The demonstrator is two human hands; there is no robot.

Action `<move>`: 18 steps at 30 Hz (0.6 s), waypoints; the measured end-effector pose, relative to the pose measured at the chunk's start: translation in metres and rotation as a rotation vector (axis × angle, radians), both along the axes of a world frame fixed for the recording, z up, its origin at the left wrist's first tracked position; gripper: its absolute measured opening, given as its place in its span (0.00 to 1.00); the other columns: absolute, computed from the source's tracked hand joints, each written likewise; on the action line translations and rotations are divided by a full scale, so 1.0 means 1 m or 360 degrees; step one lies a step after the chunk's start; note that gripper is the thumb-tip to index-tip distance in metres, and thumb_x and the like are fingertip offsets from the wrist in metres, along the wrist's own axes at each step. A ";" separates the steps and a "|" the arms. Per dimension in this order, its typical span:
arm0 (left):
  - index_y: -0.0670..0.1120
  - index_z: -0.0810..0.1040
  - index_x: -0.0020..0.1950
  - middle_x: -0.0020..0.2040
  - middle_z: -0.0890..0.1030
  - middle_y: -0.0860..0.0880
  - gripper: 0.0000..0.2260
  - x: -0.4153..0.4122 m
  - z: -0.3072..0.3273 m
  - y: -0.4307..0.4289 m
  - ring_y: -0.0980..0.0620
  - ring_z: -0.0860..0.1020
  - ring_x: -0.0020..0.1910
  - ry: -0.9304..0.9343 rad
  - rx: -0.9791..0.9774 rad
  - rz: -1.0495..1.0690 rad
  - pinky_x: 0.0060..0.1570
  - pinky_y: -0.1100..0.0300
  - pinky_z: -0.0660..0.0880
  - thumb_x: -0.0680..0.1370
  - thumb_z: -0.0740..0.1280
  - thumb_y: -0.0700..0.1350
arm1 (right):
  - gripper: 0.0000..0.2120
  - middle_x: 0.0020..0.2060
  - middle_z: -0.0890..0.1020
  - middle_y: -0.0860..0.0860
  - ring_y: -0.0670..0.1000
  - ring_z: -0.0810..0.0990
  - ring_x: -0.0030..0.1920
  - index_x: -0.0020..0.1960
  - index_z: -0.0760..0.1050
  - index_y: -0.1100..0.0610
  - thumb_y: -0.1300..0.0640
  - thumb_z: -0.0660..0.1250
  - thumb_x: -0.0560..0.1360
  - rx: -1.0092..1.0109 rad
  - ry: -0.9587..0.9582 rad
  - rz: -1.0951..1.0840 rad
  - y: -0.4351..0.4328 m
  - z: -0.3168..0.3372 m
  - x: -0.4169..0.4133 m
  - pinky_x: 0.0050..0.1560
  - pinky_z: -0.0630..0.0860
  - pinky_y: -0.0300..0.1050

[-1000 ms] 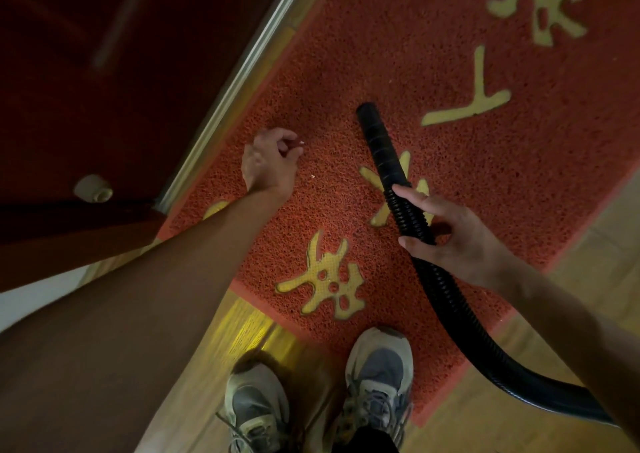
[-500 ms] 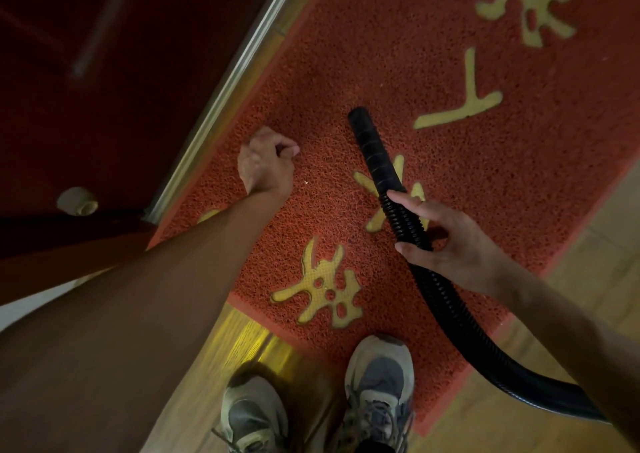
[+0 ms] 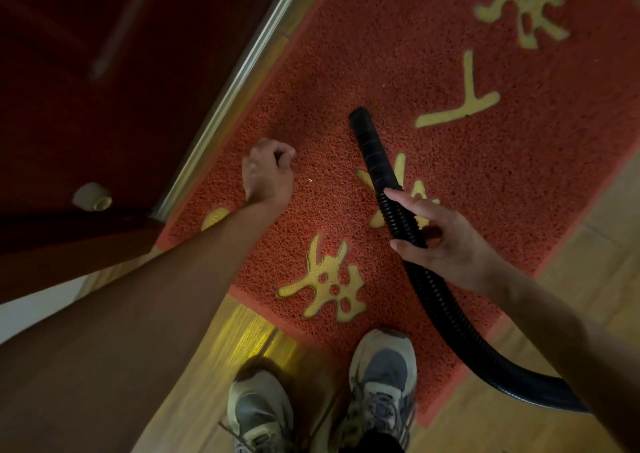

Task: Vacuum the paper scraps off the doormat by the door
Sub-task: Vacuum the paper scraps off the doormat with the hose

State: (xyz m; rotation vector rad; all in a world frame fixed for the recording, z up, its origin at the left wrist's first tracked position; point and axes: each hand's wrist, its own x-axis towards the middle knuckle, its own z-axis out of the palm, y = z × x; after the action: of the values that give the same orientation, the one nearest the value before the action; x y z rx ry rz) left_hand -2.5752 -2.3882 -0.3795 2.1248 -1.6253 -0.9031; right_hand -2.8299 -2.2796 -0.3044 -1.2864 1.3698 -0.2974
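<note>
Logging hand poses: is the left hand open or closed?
Closed: the left hand has fingers curled into a fist over the doormat. Whether it holds anything, cannot tell.

Left arm stretched forward-down, left hand curled into a fist, back of hand up; right arm in from the right, right hand gripping hose between thumb and fingers

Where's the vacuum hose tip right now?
The hose tip is mid-frame in the head view, over the doormat, right of the left hand and beyond the right hand gripping the hose.
</note>
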 end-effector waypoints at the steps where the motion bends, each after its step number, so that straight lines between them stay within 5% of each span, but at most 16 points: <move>1: 0.40 0.84 0.49 0.51 0.84 0.45 0.06 -0.003 0.003 0.003 0.53 0.80 0.49 0.0023 0.0019 -0.0031 0.50 0.66 0.69 0.79 0.67 0.36 | 0.34 0.69 0.70 0.35 0.33 0.65 0.70 0.76 0.63 0.42 0.56 0.72 0.75 0.0009 -0.0009 0.0001 0.000 0.001 0.002 0.68 0.60 0.28; 4: 0.41 0.85 0.49 0.50 0.85 0.46 0.06 -0.013 0.010 0.008 0.50 0.82 0.50 0.0134 0.0066 -0.0084 0.56 0.59 0.75 0.78 0.68 0.38 | 0.33 0.71 0.69 0.38 0.33 0.64 0.71 0.76 0.63 0.43 0.56 0.72 0.75 0.0031 -0.0038 0.0021 0.000 0.008 0.008 0.68 0.59 0.25; 6: 0.44 0.85 0.46 0.47 0.85 0.49 0.03 -0.019 0.017 0.010 0.50 0.82 0.47 0.0157 0.0142 -0.0029 0.56 0.52 0.78 0.76 0.72 0.40 | 0.33 0.71 0.70 0.39 0.34 0.67 0.70 0.76 0.64 0.43 0.56 0.72 0.75 0.0069 -0.0064 -0.0002 0.001 0.016 0.011 0.70 0.62 0.32; 10: 0.46 0.83 0.42 0.45 0.84 0.51 0.05 -0.023 0.047 0.018 0.48 0.81 0.49 0.0119 0.0261 0.0202 0.55 0.49 0.78 0.74 0.75 0.46 | 0.31 0.67 0.76 0.46 0.40 0.81 0.54 0.72 0.68 0.41 0.60 0.72 0.75 0.0220 -0.0246 -0.0244 0.002 0.036 0.018 0.52 0.76 0.34; 13: 0.47 0.81 0.47 0.47 0.84 0.49 0.03 -0.024 0.075 0.034 0.49 0.83 0.47 0.0202 0.0516 0.0189 0.51 0.52 0.81 0.78 0.70 0.39 | 0.30 0.64 0.77 0.48 0.46 0.80 0.59 0.71 0.71 0.41 0.60 0.73 0.74 0.0320 -0.0318 -0.0400 0.005 0.051 0.025 0.52 0.79 0.38; 18: 0.49 0.71 0.69 0.50 0.82 0.42 0.16 -0.028 0.154 0.091 0.48 0.79 0.40 0.0964 0.1098 0.0352 0.41 0.52 0.78 0.82 0.63 0.39 | 0.29 0.54 0.81 0.52 0.47 0.85 0.44 0.72 0.69 0.43 0.60 0.71 0.75 0.0666 -0.0378 -0.0584 0.006 0.081 0.048 0.41 0.80 0.42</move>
State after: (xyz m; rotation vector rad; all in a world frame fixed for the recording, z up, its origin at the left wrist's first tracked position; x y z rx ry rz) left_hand -2.6031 -2.2969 -0.2259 2.0260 -0.8185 -1.9881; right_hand -2.7823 -2.2735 -0.2234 -0.6319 1.3678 -0.3769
